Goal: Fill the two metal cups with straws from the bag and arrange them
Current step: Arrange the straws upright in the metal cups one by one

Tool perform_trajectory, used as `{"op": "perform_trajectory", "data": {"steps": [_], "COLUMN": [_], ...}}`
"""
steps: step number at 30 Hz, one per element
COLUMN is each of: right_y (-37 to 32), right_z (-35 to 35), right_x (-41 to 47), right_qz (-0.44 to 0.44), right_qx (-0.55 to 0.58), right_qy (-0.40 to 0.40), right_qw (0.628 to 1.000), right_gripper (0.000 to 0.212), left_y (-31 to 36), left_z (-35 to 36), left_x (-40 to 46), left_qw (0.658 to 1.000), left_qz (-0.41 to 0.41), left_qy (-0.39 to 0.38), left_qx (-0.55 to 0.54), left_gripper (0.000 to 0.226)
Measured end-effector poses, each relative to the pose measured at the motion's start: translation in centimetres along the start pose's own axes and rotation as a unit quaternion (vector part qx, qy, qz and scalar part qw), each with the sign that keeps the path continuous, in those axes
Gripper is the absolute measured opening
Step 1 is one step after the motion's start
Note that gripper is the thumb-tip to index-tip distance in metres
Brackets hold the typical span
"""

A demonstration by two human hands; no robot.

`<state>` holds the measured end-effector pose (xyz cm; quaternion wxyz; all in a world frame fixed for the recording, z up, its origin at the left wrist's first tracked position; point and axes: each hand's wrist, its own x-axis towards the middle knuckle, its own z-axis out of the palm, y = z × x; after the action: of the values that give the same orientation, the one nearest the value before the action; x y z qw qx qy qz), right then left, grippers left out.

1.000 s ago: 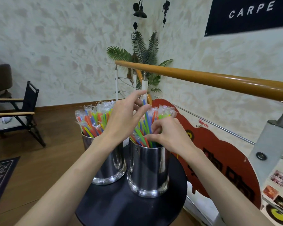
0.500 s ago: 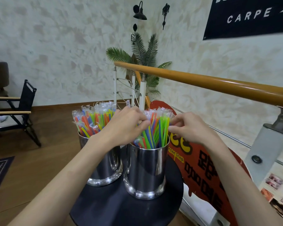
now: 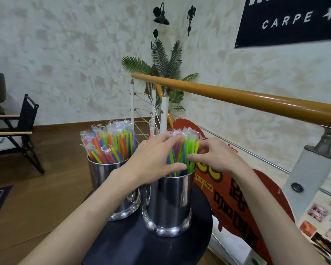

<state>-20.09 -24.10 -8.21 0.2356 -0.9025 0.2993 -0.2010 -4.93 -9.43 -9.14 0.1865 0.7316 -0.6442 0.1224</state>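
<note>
Both hands are on the same bundle. My left hand (image 3: 157,159) has its fingers fairly straight and spread, laid across the near-left side of the straws (image 3: 182,155), thumb reaching along just above the rim. My right hand (image 3: 216,155) comes in from 3 o'clock with fingers curled, grip pinching a few green ones near the edge.

Those straws stand packed in the right metal cup (image 3: 170,203), sitting at roughly 2 o'clock on the round black worktop (image 3: 141,251). The left metal cup (image 3: 105,176) is just beside it at 10 o'clock, already stuffed with its own straws (image 3: 111,146), which fan out a bit messier. No bag in view.

Handling-wise, my guess: each straw is feather-light and bendy, and the clear wrappers look slippery, so single ones will slide through fingers. Better to gather them as a bunch around the mid-length, just above the rim, and not squeeze the crinkly tops. The cups look heavy enough to stay put, but they're close to the worktop's edge, with the wooden handrail (image 3: 237,96) beyond, so I'd keep sideways pushes gentle.
</note>
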Motion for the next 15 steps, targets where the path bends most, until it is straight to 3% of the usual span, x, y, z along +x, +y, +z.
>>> {"op": "perform_trajectory", "data": {"steps": [5, 10, 15], "right_y": [-0.5, -0.7, -1.0], "right_z": [-1.6, -1.8, -0.9], "right_x": [-0.6, -0.8, -0.8], "right_qz": [-0.037, -0.089, -0.136], "right_qx": [0.01, 0.028, 0.138], "right_qy": [-0.072, -0.051, -0.017], "right_qw": [0.997, 0.994, 0.981], "right_gripper": [0.015, 0.009, 0.014], "left_y": [-0.8, -1.5, -1.1], "left_z": [0.7, 1.8, 1.5], "left_x": [0.1, 0.6, 0.8], "left_qw": [0.996, 0.987, 0.957], "left_qz": [0.024, 0.049, 0.014], "left_qy": [0.068, 0.142, 0.224], "left_qx": [-0.043, -0.064, -0.183], "left_gripper": [0.077, 0.067, 0.055]}}
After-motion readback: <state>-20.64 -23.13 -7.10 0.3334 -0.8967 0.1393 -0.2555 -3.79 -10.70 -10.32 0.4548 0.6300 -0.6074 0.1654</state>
